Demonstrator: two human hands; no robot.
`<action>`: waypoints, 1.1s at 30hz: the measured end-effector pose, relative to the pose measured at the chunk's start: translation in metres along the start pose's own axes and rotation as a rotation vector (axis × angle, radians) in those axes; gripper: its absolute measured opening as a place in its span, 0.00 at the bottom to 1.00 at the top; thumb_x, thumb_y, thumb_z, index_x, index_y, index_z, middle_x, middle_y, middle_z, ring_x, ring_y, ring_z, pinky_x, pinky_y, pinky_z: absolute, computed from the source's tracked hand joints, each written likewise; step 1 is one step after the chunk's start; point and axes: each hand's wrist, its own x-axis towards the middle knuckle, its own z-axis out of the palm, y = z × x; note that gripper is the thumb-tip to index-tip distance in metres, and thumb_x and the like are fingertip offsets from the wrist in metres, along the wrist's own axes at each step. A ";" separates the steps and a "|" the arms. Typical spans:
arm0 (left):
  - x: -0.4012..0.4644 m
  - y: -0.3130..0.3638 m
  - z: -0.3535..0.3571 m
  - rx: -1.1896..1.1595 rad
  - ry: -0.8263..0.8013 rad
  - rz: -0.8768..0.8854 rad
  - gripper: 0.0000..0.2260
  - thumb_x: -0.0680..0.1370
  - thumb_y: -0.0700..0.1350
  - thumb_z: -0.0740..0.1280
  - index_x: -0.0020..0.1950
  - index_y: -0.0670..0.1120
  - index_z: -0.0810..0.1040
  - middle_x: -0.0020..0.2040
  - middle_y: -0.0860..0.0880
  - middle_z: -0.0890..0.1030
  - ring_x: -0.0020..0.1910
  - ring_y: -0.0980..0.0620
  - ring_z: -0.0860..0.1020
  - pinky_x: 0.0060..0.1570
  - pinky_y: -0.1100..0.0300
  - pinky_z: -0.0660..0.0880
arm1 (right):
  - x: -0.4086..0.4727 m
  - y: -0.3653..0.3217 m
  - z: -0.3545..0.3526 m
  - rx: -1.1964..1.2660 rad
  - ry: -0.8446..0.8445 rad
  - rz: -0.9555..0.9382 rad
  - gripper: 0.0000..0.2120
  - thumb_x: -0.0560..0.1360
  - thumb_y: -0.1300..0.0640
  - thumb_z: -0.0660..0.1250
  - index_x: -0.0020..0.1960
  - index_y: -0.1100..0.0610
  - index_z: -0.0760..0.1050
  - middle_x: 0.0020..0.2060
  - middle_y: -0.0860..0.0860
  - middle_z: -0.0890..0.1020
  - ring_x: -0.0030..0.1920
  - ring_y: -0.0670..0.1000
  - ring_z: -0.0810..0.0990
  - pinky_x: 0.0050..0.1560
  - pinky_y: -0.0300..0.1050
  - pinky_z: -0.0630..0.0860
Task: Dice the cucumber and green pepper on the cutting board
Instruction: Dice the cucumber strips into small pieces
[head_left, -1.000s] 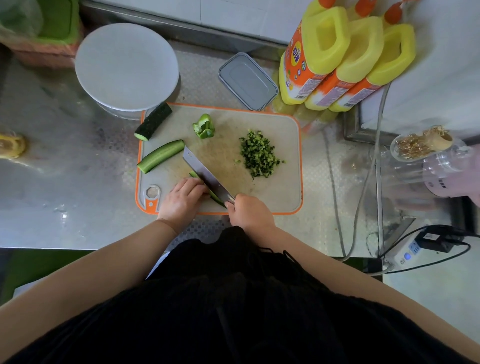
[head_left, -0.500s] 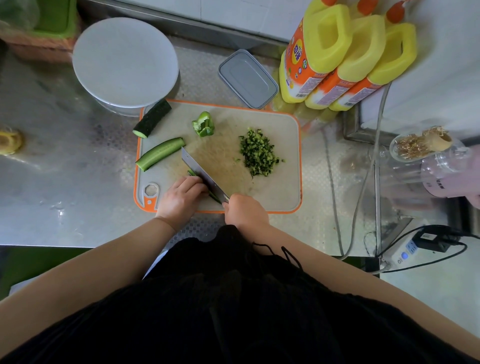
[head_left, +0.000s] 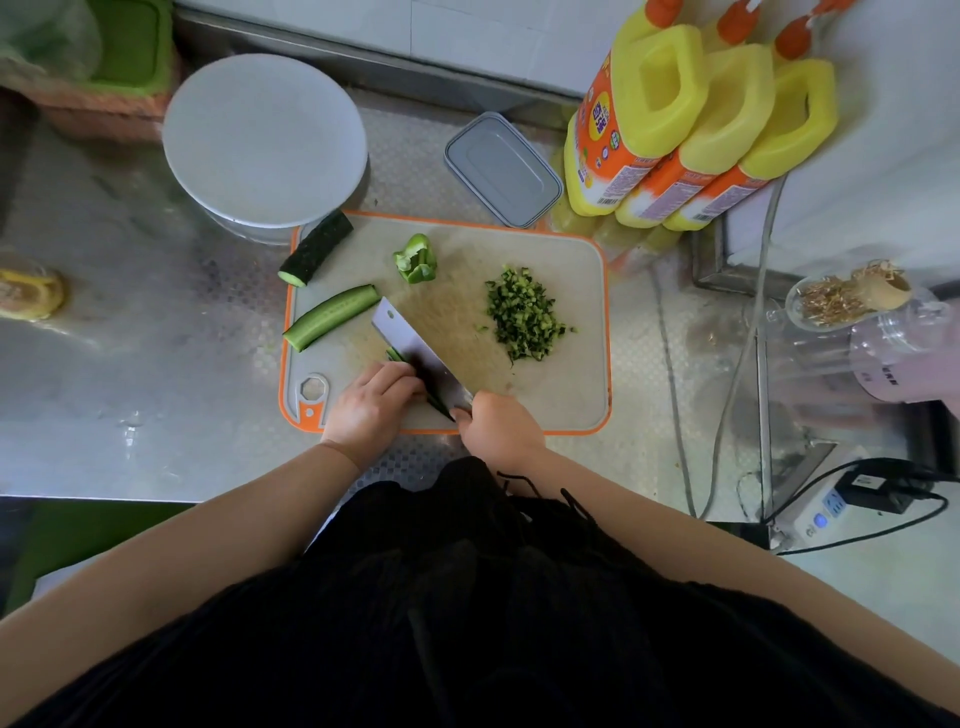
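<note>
An orange-rimmed cutting board (head_left: 571, 395) lies on the steel counter. My right hand (head_left: 501, 431) grips a cleaver (head_left: 415, 348) whose blade slants across the board's near left. My left hand (head_left: 371, 402) presses a thin cucumber strip (head_left: 397, 356) against the blade; most of the strip is hidden. A halved cucumber length (head_left: 332, 316) lies at the board's left, and a dark cucumber chunk (head_left: 316, 249) overhangs the far left corner. A green pepper piece (head_left: 415, 259) sits at the far middle. A pile of diced cucumber (head_left: 524, 314) lies right of centre.
A white round lid on a bowl (head_left: 265, 140) stands behind the board at left. A grey lidded box (head_left: 503, 169) and three yellow bottles (head_left: 691, 130) stand behind at right. Cables (head_left: 727, 395), a power strip (head_left: 826, 512) and a blender jar (head_left: 904, 358) occupy the right.
The cleaver and both hands stay at the same spot on the board; the blade has shifted slightly along the cucumber strip. The view has drifted a little.
</note>
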 end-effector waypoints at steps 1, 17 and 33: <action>-0.001 0.000 0.000 0.006 -0.010 0.002 0.06 0.74 0.37 0.67 0.49 0.41 0.82 0.50 0.44 0.79 0.47 0.44 0.74 0.47 0.52 0.76 | 0.001 0.002 -0.003 0.021 -0.005 0.006 0.17 0.81 0.48 0.57 0.52 0.63 0.73 0.49 0.61 0.80 0.51 0.62 0.78 0.42 0.47 0.67; 0.005 0.005 -0.014 0.063 -0.119 -0.014 0.07 0.74 0.42 0.64 0.49 0.45 0.80 0.50 0.46 0.78 0.48 0.48 0.73 0.39 0.53 0.77 | -0.006 0.006 -0.001 -0.004 0.028 -0.019 0.17 0.82 0.49 0.55 0.54 0.62 0.73 0.51 0.59 0.79 0.53 0.59 0.78 0.48 0.50 0.71; 0.038 0.029 -0.055 0.095 0.068 -0.014 0.06 0.78 0.41 0.65 0.53 0.39 0.77 0.51 0.41 0.77 0.48 0.41 0.74 0.49 0.50 0.73 | -0.005 0.004 0.002 -0.076 0.075 -0.058 0.14 0.81 0.53 0.55 0.56 0.63 0.71 0.48 0.58 0.80 0.48 0.59 0.80 0.40 0.46 0.69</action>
